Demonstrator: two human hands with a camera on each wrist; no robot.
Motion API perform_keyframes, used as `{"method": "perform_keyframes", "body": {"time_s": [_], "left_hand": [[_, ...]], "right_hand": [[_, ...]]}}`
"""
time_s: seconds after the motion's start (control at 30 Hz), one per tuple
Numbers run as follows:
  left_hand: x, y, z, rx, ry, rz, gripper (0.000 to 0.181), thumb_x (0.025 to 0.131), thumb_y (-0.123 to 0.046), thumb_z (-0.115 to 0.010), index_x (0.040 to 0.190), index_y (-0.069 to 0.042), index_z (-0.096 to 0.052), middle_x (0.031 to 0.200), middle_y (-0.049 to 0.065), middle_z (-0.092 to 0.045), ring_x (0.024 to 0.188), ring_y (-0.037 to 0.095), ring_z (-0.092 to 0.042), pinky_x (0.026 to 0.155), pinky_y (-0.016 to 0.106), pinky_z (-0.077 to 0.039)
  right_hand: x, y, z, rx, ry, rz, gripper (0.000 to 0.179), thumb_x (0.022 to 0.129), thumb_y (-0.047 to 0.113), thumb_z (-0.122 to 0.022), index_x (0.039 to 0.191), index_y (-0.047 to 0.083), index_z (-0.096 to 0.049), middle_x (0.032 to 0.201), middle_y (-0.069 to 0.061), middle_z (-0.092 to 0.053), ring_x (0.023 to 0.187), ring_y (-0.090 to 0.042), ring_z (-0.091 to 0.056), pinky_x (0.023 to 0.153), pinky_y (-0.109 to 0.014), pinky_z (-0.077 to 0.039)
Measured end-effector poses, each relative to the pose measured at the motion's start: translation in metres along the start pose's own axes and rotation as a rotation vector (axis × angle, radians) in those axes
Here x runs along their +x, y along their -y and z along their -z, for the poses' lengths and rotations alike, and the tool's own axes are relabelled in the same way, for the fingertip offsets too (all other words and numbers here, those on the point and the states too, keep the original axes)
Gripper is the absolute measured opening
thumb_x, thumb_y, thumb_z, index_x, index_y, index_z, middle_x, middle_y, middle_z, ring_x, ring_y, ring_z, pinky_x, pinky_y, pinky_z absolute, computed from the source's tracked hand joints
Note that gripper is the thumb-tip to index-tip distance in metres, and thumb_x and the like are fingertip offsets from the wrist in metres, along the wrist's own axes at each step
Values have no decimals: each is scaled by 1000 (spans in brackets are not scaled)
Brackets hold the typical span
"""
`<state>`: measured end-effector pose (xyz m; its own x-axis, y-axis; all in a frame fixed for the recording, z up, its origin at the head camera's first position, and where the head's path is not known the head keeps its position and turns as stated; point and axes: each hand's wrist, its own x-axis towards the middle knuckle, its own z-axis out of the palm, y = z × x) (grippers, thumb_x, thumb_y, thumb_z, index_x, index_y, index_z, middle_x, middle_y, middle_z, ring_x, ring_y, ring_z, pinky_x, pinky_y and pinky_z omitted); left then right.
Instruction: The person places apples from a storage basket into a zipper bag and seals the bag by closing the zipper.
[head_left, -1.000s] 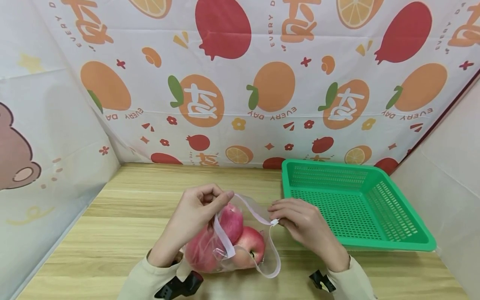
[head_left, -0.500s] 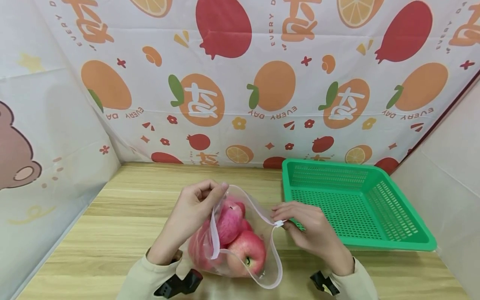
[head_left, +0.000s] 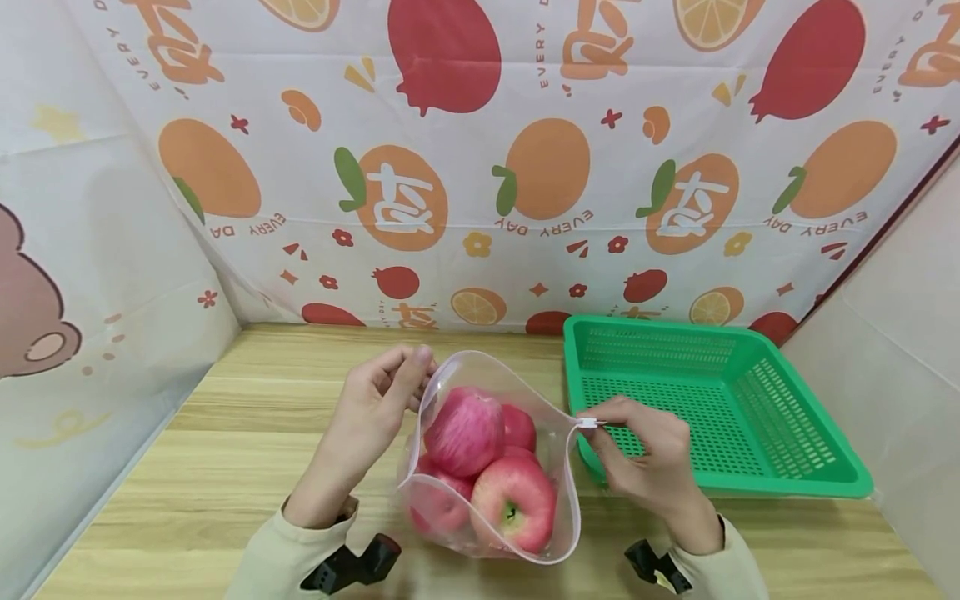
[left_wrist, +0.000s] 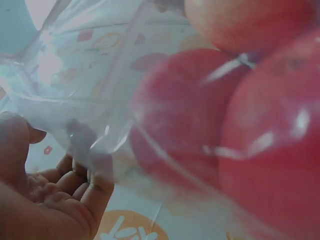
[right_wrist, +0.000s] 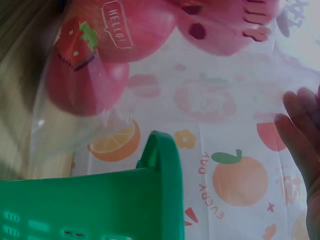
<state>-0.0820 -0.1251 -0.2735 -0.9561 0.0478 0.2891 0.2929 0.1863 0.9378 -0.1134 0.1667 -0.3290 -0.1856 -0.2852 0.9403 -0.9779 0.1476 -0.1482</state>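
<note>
A clear zip bag (head_left: 573, 521) with a white rim stands on the table, its mouth spread wide. Several red apples (head_left: 516, 500) fill it. At the bag's right corner, my right hand (head_left: 654, 458) pinches the white zip slider (head_left: 588, 423) between thumb and fingers. My left hand (head_left: 371, 408) is at the rim's left side, fingers loosely bent; the left wrist view has its thumb apart from the fingers (left_wrist: 75, 185), which lie close against the clear plastic. Printed on the bag's side, a strawberry (right_wrist: 75, 45) and "HELLO!" show in the right wrist view.
A green perforated plastic basket (head_left: 795, 492) stands to the right, close to my right hand. Behind the wooden table (head_left: 247, 400) hangs a fruit-print cloth (head_left: 480, 275). Pale cloth walls (head_left: 112, 292) border both sides.
The bag's mouth has widened and turned upward, showing more apples. My right hand has moved right and slightly up with the slider. My left hand has moved left and up, its thumb off the rim.
</note>
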Motion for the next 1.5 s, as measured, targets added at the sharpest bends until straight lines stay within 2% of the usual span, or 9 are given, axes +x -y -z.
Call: {"method": "perform_keyframes", "body": {"time_s": [0.2, 0.43, 0.6, 0.77, 0.87, 0.93, 1.17, 1.3, 1.5], "left_hand": [[1, 0, 2, -4, 64, -47, 23, 107, -19, -54, 109, 1, -63, 89, 11, -71, 82, 20, -70, 81, 27, -60], [2, 2, 7, 20, 168, -93, 23, 107, -20, -53, 119, -2, -60, 104, 11, -70, 99, 18, -68, 92, 24, -57], [3, 6, 12, 0, 309, -139, 31, 105, -19, -56, 129, 1, -54, 120, 18, -65, 113, 27, -65, 98, 24, -55], [3, 8, 12, 33, 383, -75, 46, 94, -17, -74, 133, -8, -53, 134, 14, -63, 127, 28, -60, 110, 41, -50], [2, 9, 10, 72, 396, -30, 55, 85, -19, -84, 131, -12, -54, 137, 8, -62, 131, 28, -58, 113, 55, -45], [2, 10, 8, 91, 400, -19, 53, 82, -19, -87, 125, -13, -56, 138, 6, -62, 131, 28, -58, 112, 56, -45], [4, 12, 5, 161, 342, -56, 34, 83, -18, -86, 102, -13, -59, 133, 6, -68, 122, 22, -65, 103, 34, -55], [5, 13, 5, 150, 295, -103, 16, 89, -13, -80, 97, -13, -66, 126, 6, -71, 116, 20, -68, 99, 33, -58], [6, 11, 6, 109, 202, -86, 7, 91, -8, -77, 97, -9, -73, 119, 9, -74, 98, 18, -75, 84, 28, -63]], "right_hand": [[3, 2, 3, -76, -114, -59, 30, 98, 17, -70, 85, -10, -70, 75, -14, -72, 67, -12, -70, 67, -16, -60], [0, 5, 5, -193, -172, -193, 36, 97, 27, -72, 88, -8, -71, 76, -15, -73, 66, -9, -71, 66, -14, -59], [0, 6, 6, -256, -231, -312, 19, 93, 13, -74, 90, -6, -72, 75, -14, -73, 66, -5, -70, 61, -12, -57], [0, 5, 8, -315, -268, -416, 6, 86, -2, -74, 91, -4, -72, 73, -12, -73, 68, 3, -68, 61, -9, -55], [0, 3, 9, -357, -284, -454, 7, 84, -3, -75, 91, -4, -72, 76, -14, -74, 71, 7, -67, 63, -8, -54], [-1, 2, 10, -376, -294, -478, 8, 85, -3, -75, 92, -5, -72, 79, -15, -75, 74, 9, -66, 64, -7, -54], [-1, -1, 11, -358, -299, -543, 11, 87, -4, -75, 97, -7, -71, 80, -18, -73, 77, 14, -65, 68, -7, -55], [-1, -1, 11, -330, -264, -556, 14, 88, -9, -73, 101, -8, -69, 83, -18, -74, 78, 13, -66, 72, -9, -56], [-2, -1, 10, -315, -210, -512, 17, 90, -11, -69, 106, -7, -65, 89, -15, -77, 75, 4, -70, 54, -8, -51]]}}
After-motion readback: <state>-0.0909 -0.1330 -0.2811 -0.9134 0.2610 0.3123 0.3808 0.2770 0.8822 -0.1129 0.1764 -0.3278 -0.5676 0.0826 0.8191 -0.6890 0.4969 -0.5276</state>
